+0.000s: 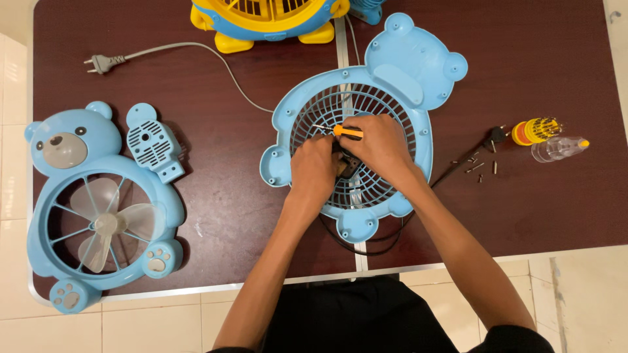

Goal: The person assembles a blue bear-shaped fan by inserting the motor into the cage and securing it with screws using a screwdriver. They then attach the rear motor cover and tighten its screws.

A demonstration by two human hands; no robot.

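Observation:
A light blue bear-shaped fan back shell (pixel 418 72) with a round grille lies face down in the middle of the dark brown table (pixel 216 196). My right hand (pixel 379 147) is closed around a small screwdriver (pixel 347 132) with an orange and black handle, its tip pointing left over the grille. My left hand (pixel 315 168) rests on the grille beside it, fingers curled on a small dark part (pixel 348 167) at the grille's centre. What lies under both hands is hidden.
A blue bear-shaped front frame (pixel 98 209) with a pale fan blade lies at the left, a blue motor cover (pixel 154 140) beside it. A grey plug and cord (pixel 98 63) run across. A yellow and blue fan (pixel 268 19) stands at the far edge. Loose screws (pixel 477 167), a bit set (pixel 533 131) and its clear cap (pixel 556 149) lie at right.

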